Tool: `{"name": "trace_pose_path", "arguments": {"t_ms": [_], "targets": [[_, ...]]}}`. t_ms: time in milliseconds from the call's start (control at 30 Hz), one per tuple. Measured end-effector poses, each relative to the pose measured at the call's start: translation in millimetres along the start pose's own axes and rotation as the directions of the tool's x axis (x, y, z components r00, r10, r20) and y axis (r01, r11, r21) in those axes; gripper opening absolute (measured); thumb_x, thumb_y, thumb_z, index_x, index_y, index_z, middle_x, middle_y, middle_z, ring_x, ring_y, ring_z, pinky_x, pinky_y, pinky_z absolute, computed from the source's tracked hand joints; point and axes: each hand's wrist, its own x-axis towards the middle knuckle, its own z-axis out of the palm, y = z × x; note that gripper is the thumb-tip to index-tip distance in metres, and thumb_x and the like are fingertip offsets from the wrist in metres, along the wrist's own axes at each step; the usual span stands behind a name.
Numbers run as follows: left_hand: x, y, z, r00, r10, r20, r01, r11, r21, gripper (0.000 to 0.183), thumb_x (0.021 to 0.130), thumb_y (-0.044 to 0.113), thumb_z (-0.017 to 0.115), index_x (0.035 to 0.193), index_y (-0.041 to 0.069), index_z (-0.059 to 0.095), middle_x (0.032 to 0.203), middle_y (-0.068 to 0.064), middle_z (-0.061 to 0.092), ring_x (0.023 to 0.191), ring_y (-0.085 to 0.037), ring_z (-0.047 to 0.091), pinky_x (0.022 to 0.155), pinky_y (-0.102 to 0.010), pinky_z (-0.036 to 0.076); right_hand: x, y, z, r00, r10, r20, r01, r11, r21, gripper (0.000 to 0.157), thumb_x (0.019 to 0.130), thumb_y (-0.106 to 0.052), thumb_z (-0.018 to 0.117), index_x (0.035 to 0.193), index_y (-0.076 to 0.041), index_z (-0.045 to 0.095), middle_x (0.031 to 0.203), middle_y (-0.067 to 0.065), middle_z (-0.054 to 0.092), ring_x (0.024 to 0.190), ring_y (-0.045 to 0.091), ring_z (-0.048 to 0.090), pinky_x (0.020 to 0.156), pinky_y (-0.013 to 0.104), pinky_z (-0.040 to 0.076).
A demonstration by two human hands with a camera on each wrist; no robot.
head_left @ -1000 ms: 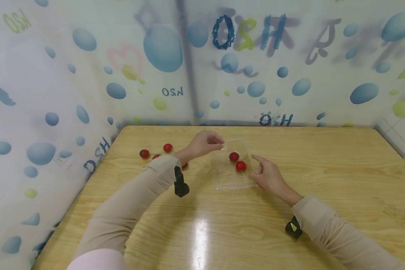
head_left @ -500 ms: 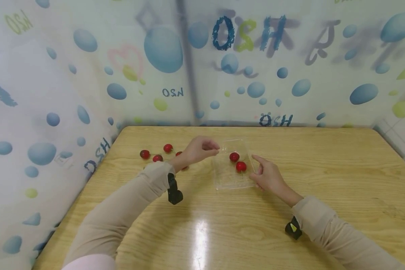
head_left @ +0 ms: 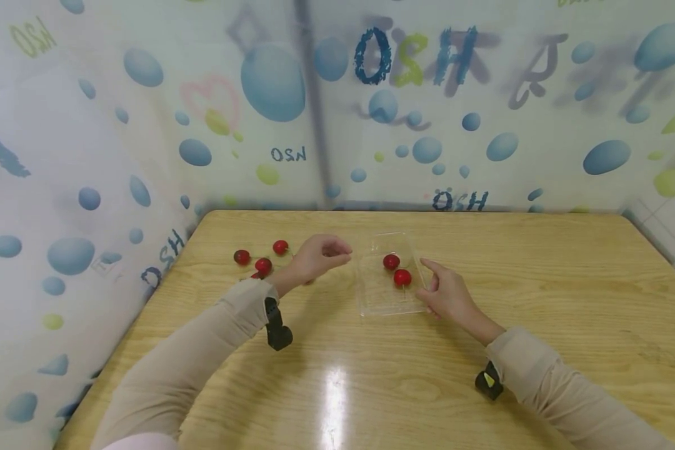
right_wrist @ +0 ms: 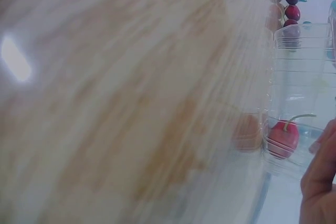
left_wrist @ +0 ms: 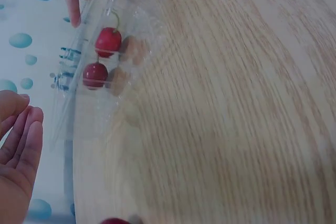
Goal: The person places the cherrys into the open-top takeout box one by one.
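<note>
A clear plastic box [head_left: 374,297] lies on the table with two red cherries inside, a darker cherry [head_left: 391,261] and a brighter cherry [head_left: 402,279] with a stem. My right hand [head_left: 452,295] holds the box by its right rim, thumb at the edge and index finger stretched along the side. To the left of the box hovers my left hand [head_left: 319,257], holding nothing, its fingers loosely bent and apart from the rim. In the left wrist view the thumb and fingers of the left hand [left_wrist: 18,153] have nothing between them.
Several loose cherries [head_left: 263,266] lie on the wooden table [head_left: 540,281] at the left, some partly hidden behind the left wrist. A patterned wall [head_left: 337,125] stands along the table's back edge. Dark wrist cameras [head_left: 278,331] hang under both sleeves.
My left hand has drawn away from the box's far left corner, moving left and slightly nearer. My right hand, the box and its two cherries have stayed put.
</note>
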Motion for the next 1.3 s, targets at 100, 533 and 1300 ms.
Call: {"name": "trace_pose_path", "arguments": {"t_ms": [100,533,1300], "targets": [[-3.8,-5.8,-4.3,1.000,-0.010,-0.019,0.010,1.000,-0.011,0.018,0.083,0.011,0.061,0.096,-0.002,0.063,0.087,-0.008,0.064,0.079,-0.018,0.060,0.073,-0.030,0.048,0.0,0.7,0.3,1.000,-0.003,-0.003,0.003,1.000,0.000,0.063,0.074,0.001,0.058,0.131,0.006,0.034,0.054,0.004,0.046,0.034,0.013,0.047,0.034,0.024,0.037],[-20.4,-22.5,-28.2,0.997,-0.049,-0.057,0.049,0.999,0.000,0.019,0.084,0.014,0.061,0.097,0.000,0.063,0.089,-0.007,0.063,0.081,-0.018,0.060,0.072,-0.031,0.049,0.9,0.1,-0.4,1.000,-0.014,-0.004,0.014,1.000,-0.001,0.061,0.073,0.001,0.056,0.131,0.006,0.035,0.053,0.004,0.047,0.033,0.013,0.047,0.033,0.022,0.035],[-49.6,-50.9,-43.7,0.962,-0.109,-0.250,0.125,0.991,0.049,0.017,0.083,0.011,0.062,0.095,-0.002,0.064,0.090,-0.013,0.063,0.082,-0.024,0.060,0.073,-0.036,0.048,0.0,0.5,1.0,1.000,-0.026,-0.013,0.026,1.000,-0.014,0.061,0.073,0.000,0.056,0.130,0.006,0.036,0.051,0.003,0.046,0.032,0.013,0.047,0.033,0.023,0.035]]}}
